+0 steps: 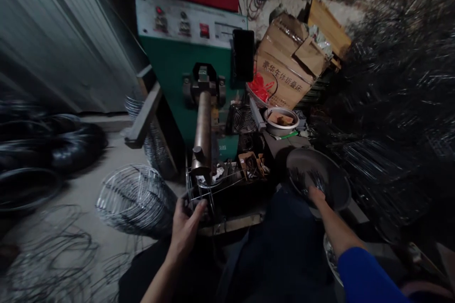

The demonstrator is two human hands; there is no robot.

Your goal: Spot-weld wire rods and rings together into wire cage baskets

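My left hand (187, 220) is closed on a thin wire frame (201, 194), with the thumb on top. The frame sits at the free end of the machine's round metal arm (203, 128). On the right, my right hand (316, 195) reaches into a wide dark basin (337, 184). Thin shiny metal pieces (318, 180) lie by its fingers, which are too dim and blurred to show whether they grip any.
The green machine (163, 71) stands ahead, with a phone (243, 54) on its front. A wire coil (137, 199) stands left and loose wire (53, 251) covers the floor. Behind are a small bowl (282, 129) and a cardboard box (284, 68). Dark wire racks (387, 161) are stacked right.
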